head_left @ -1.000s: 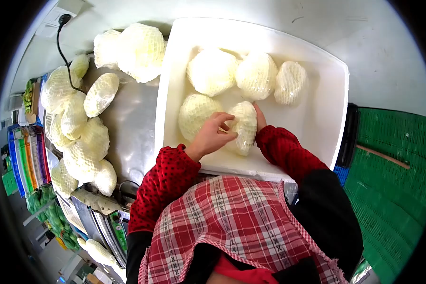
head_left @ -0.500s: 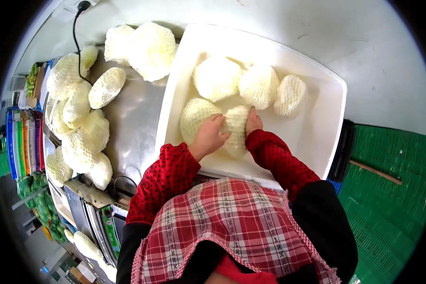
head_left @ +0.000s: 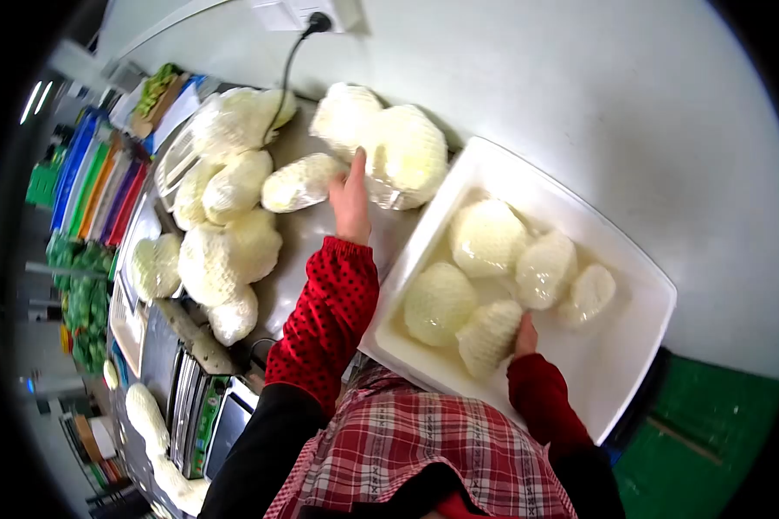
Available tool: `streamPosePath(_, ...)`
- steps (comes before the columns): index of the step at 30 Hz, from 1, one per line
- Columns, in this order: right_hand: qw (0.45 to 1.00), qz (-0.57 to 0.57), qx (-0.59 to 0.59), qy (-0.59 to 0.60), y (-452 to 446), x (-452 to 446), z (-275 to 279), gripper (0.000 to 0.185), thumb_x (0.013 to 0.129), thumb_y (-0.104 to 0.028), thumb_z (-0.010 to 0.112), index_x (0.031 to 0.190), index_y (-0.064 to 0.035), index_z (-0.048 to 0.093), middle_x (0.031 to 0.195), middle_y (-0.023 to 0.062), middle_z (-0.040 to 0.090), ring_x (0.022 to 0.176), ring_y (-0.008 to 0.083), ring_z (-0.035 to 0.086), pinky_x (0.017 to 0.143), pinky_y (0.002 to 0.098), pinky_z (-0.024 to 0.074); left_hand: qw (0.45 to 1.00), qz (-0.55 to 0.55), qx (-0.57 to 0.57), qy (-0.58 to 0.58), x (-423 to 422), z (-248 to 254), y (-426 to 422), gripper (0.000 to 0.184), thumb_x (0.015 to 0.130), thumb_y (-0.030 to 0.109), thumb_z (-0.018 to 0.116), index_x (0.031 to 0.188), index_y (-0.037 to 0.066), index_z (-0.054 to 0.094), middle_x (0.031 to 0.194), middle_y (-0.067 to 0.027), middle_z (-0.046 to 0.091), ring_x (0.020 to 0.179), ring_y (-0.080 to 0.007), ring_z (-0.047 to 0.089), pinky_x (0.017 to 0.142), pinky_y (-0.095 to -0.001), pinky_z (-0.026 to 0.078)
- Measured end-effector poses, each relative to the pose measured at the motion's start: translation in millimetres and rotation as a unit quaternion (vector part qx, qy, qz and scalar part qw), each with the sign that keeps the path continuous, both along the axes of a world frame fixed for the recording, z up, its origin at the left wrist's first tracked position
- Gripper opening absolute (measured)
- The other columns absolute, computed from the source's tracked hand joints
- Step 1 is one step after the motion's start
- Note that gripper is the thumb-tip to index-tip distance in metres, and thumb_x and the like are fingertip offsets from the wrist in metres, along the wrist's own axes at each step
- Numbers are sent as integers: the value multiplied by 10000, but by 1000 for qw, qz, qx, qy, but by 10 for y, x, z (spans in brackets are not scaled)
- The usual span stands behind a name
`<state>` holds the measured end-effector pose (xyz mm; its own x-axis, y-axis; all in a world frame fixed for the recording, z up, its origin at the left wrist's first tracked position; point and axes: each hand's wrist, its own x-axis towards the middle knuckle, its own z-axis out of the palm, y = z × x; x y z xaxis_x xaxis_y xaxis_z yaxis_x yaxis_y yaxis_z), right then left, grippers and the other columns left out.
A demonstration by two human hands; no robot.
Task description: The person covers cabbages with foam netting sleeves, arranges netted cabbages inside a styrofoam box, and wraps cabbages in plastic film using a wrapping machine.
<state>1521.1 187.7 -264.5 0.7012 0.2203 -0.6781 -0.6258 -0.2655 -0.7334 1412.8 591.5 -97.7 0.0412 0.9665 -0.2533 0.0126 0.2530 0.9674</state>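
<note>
The left hand (head_left: 350, 205) spreads its thumb beside a wrapped bundle (head_left: 298, 183), which an off-centre nudge could roll; the right hand (head_left: 525, 336) (grip unclear) touches another bundle (head_left: 488, 339) in the tub (head_left: 613, 372).

Looks forward and down from the head, close above the near side of the white tub (head_left: 599, 363), toward the wall (head_left: 580, 95) beyond it.

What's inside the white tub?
The tub holds five pale, wrapped bundles; the right hand is at the lowest. The tub's floor directly under them is covered, and the wrapping obscures their contents.
</note>
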Motion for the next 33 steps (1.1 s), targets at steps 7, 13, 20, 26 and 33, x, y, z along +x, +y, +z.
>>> streamPosePath(7, 985, 59, -33, -159, -99, 355, 299, 364, 927, -295, 604, 1054, 43, 646, 1005, 105, 662, 938, 165, 585, 845, 304, 463, 958, 76, -186, -204, -927, 70, 361, 913, 783, 646, 617, 1476, 156, 278, 1479, -81, 279, 1305, -315, 268, 980, -554, 351)
streamPosePath(13, 982, 134, -77, -113, -204, 283, 1076, 340, 903, -289, 620, 1039, 23, 630, 923, 75, 661, 875, 153, 605, 768, 285, 466, 971, 75, -105, -200, -910, -126, 686, 733, 813, 507, 614, 1375, 80, 417, 1351, -140, 483, 1189, -384, 493, 941, -574, 425)
streamPosePath(20, 994, 107, 28, 8, -579, 190, 1564, 377, 936, -355, 580, 1092, -13, 601, 925, 69, 650, 807, 147, 615, 714, 278, 493, 967, -20, 18, -254, -1263, 449, -476, 716, 812, 378, 564, 1403, 22, 372, 1302, -194, 517, 1223, -337, 497, 963, -489, 472)
streamPosePath(26, 968, 98, 230, 23, -310, 374, 1833, 658, 986, -538, 365, 1342, 8, 452, 1206, 176, 584, 1064, 235, 589, 927, 363, 463, 891, -440, -100, -54, -508, 537, -1445, 643, 768, 218, 642, 1300, -81, 440, 1133, -180, 616, 1020, -274, 624, 869, -374, 532)
streamPosePath(33, 978, -31, 170, 120, -808, 238, 1245, 612, 978, -496, 410, 1352, -15, 464, 1256, 166, 588, 1098, 271, 608, 946, 380, 489, 756, -642, 14, 122, 264, -157, -2990, 659, 816, 362, 719, 1220, -99, 478, 1116, -250, 606, 1013, -328, 622, 877, -384, 500)
